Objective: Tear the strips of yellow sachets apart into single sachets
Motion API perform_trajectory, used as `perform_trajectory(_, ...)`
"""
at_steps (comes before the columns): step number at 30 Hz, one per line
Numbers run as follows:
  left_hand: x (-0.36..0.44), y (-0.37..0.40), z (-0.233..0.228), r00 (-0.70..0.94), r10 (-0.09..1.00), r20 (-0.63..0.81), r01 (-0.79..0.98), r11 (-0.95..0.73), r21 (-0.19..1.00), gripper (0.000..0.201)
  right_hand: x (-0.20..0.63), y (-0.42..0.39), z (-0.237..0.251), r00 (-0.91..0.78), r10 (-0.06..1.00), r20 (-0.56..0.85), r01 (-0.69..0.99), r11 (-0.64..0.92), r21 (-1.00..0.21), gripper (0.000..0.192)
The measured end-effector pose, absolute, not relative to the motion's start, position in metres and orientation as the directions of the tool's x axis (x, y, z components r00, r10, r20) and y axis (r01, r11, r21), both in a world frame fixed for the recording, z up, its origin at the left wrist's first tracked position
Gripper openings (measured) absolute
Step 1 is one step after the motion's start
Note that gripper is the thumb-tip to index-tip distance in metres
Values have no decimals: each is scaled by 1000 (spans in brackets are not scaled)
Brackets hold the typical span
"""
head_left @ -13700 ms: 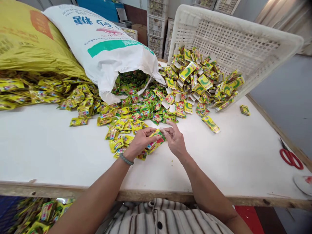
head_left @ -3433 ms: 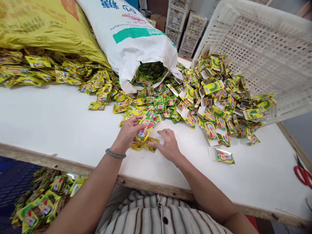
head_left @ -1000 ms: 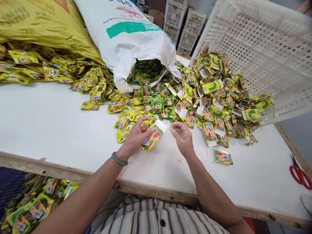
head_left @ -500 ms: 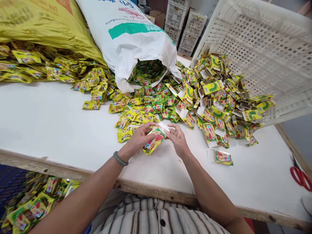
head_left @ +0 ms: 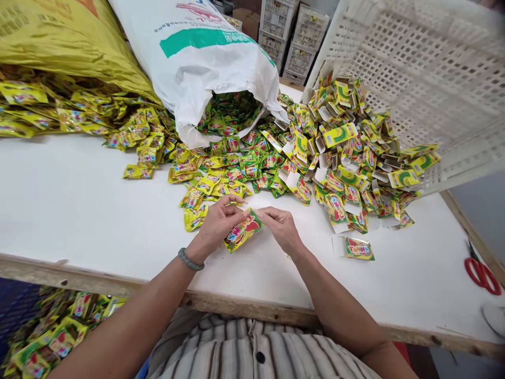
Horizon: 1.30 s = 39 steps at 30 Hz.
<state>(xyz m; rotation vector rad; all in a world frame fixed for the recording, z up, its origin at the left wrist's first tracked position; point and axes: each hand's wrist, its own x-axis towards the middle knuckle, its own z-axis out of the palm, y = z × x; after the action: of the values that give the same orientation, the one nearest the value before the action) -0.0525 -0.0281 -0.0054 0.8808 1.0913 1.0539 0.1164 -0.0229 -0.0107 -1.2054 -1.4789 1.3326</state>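
My left hand [head_left: 213, 225], with a braided band on the wrist, is closed on a small yellow and green candy box [head_left: 242, 232] printed with fruit and big letters. The box is tilted over the white table, its printed face up. At its upper right end, the fingers of my right hand [head_left: 282, 227] pinch together on the box's edge, hiding the flap there. Just beyond my hands lie yellow candy sachets [head_left: 196, 217] and green sachets [head_left: 263, 181]. A heap of open boxes [head_left: 337, 181] is to the right.
A white sack [head_left: 221, 63] spills green sachets, and a yellow sack [head_left: 71, 47] lies at left over yellow ones. A tipped white crate [head_left: 398, 68] backs the boxes. One box [head_left: 359, 249] and red scissors [head_left: 482, 275] lie at right. Filled boxes [head_left: 59, 337] sit below the table edge.
The white end flap that stood up between my hands is out of sight now. My right fingers have come in against that end of the box. The view has shifted slightly.
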Motion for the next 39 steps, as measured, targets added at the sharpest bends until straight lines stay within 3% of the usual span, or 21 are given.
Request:
perform_trajectory(11,-50,-28,-3,125,957,-262,-219,284,934,52,115,-18,-20,-101,978,-181,-89,-190,-978,32)
perform_trajectory(18,-53,-28,-3,128,958,-255,-232,279,932,54,121,-20,-16,-219,963,-155,-62,-172,-983,25)
perform_trajectory(23,-52,-28,-3,92,960,-266,-308,282,909,52,109,-41,-13,-197,980,3,121,28,-992,30)
perform_trajectory(27,-55,-28,-6,48,958,-281,-345,280,896,54,95,-54,-17,-138,979,150,363,191,-912,43)
perform_trajectory(30,-55,-29,-7,40,959,-280,-329,277,903,53,95,-51,-16,-171,970,172,370,225,-901,35)
perform_trajectory(33,-52,-31,-6,315,915,-253,-211,327,921,49,110,-32,-11,-76,957,282,421,287,-861,27)
perform_trajectory(36,-50,-33,-4,681,692,-238,-12,336,942,44,138,-2,-12,97,886,454,650,289,-703,36)
perform_trajectory(37,-50,-33,-5,712,661,-239,30,311,950,41,149,9,-14,118,874,472,721,251,-646,45)
perform_trajectory(39,-53,-32,-6,645,729,-228,45,262,964,40,170,29,-18,134,900,416,822,134,-554,61)
